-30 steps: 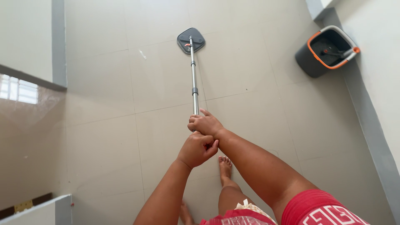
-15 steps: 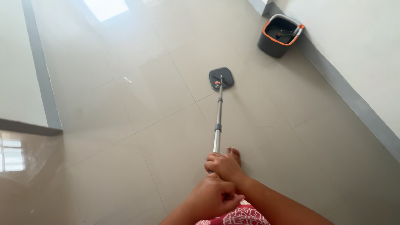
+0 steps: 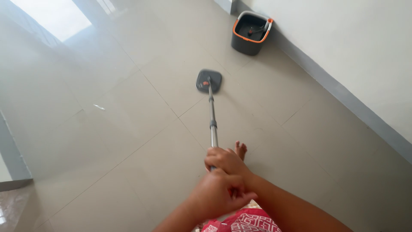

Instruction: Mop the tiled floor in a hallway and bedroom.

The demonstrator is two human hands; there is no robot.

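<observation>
A: Hands?
B: Both closed on the mop [image 3: 211, 112] pole. Left hand [image 3: 219, 194] nearest the body, at the pole's top end; right hand [image 3: 226, 161] just ahead, touching it.
A: Mop direction?
B: Pole runs straight away from the hands, tilted down to the floor [image 3: 128, 129]; a bare foot [image 3: 240, 150] sits beside it. Head [image 3: 209, 80] lies flat, far end.
A: Beyond?
B: Bucket [image 3: 250, 32] by the wall [image 3: 343, 51], well apart from the head.
</observation>
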